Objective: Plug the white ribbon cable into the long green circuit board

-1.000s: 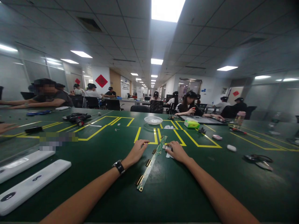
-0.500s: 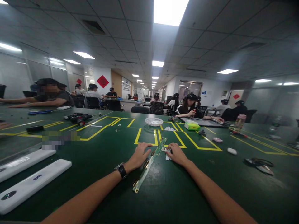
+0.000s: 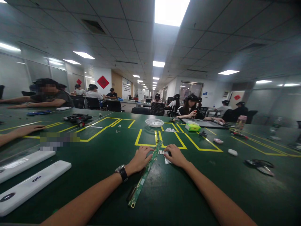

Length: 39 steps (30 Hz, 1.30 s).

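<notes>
Yellow tape (image 3: 204, 147) marks a green tabletop (image 3: 178, 201). A long circuit board (image 3: 147, 172) slants between the hands, which are apart from each other. The left hand (image 3: 141, 159) touches the board's left edge; whether it grips cannot be told. Just right of the board, the right hand (image 3: 176, 156) curls at small white pieces (image 3: 166, 161), its hold unclear. Beyond the board sits a white dish (image 3: 154, 122); well left of the board lies a long white case (image 3: 44, 180).
</notes>
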Tool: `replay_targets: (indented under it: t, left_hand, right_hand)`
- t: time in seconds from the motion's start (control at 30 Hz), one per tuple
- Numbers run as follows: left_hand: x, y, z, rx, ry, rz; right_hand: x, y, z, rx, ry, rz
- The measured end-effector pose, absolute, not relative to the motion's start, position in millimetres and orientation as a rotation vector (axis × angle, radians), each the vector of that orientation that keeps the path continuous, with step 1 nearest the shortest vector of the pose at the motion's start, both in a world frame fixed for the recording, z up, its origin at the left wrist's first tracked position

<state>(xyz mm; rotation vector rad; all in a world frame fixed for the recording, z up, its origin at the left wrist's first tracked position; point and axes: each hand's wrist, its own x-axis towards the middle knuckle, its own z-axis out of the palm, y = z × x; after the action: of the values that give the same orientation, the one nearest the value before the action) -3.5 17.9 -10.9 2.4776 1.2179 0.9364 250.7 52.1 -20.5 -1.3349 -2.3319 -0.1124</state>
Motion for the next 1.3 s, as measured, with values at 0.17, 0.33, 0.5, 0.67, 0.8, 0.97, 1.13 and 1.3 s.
replay_targets:
  t: [0.17,0.33,0.5,0.67,0.8,0.97,1.13,1.3]
  left_hand:
    - [-4,19,-11,2.491,1.233,0.907]
    - [-4,19,-19,2.56,1.248,0.765]
    - [0,18,-24,2.591,1.243,0.67]
    - [2,27,-23,2.501,1.414,0.763]
    - [3,33,-25,2.483,1.491,0.782]
    - [5,32,-26,2.431,1.498,0.8]
    - [-1,42,-27,2.24,1.294,0.94]
    - [-5,49,-27,1.886,1.105,1.023]
  right_hand:
    - [251,53,-21,-1.47,-2.255,-0.129]
    - [238,46,-23,-1.312,-2.35,-0.051]
    - [222,39,-26,-1.274,-2.355,-0.041]
    - [218,37,-28,-1.272,-2.354,-0.019]
    - [213,31,-25,-1.227,-2.374,0.005]
    - [204,24,-23,-1.167,-2.39,-0.004]
    - [203,24,-22,-1.197,-2.376,-0.018]
    - [205,24,-21,-1.198,-2.357,0.03]
